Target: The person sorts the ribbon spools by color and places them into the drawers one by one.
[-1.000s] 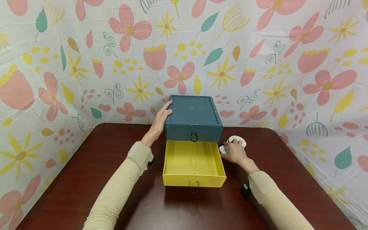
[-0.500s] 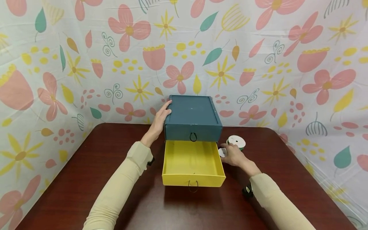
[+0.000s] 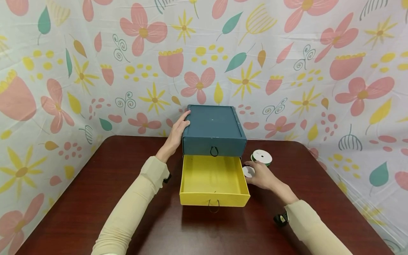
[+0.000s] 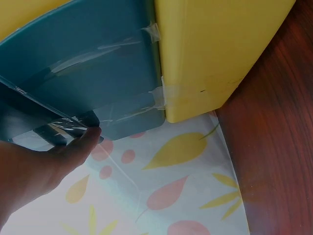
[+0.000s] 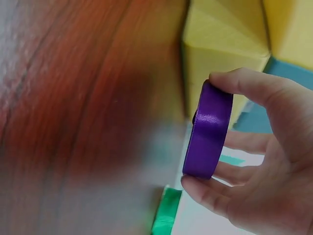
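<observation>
My right hand grips a small spool of purple ribbon by its edges, thumb on one side and fingers on the other. In the head view only the white face of that spool shows, just right of the pulled-out yellow drawer. My left hand rests on the left side of the blue drawer box, fingertips at its top edge. In the left wrist view the fingers touch the blue wall. The yellow drawer's inside shows bare under the blue box.
Behind my right hand a spool of green ribbon with a white face lies on the dark wooden table. A black cord loop hangs on the blue front. A flowered cloth covers the wall behind.
My right hand has drawn slightly towards me from the green ribbon spool, bringing the purple spool with it. More of the green spool shows. The left hand stays on the box.
</observation>
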### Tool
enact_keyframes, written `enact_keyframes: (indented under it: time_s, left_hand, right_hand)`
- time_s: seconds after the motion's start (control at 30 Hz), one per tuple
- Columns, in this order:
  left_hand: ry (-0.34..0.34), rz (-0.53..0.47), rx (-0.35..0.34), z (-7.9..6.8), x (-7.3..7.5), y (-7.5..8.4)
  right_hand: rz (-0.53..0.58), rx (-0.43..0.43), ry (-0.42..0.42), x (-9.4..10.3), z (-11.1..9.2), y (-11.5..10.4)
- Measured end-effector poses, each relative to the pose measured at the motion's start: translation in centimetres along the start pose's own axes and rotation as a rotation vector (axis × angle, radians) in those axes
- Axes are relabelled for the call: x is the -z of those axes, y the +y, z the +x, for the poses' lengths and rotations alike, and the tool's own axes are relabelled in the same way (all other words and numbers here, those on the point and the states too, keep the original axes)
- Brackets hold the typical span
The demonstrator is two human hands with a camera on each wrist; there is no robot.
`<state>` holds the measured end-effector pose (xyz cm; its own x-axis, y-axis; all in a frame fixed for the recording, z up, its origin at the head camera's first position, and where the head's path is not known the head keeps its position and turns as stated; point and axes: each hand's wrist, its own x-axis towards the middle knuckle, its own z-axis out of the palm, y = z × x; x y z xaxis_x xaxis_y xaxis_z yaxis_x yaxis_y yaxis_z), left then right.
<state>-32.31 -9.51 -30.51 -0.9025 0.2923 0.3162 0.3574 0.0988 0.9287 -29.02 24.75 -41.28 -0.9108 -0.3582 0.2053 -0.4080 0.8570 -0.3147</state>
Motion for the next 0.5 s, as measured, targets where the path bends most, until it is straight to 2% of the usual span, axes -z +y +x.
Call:
enact_keyframes:
  time_s: [0.3,0.5]
  left_hand:
    - [-0.014,-0.013,-0.009,0.0,0.1,-0.1]
    - [-0.01,-0.017,-0.001,0.0,0.0,-0.1]
  right_hand:
    - [0.004,0.07,0.075,2.3,-1.4,-1.7]
    - [0.01,0.084,0.102,3.8,-2.2,-2.5]
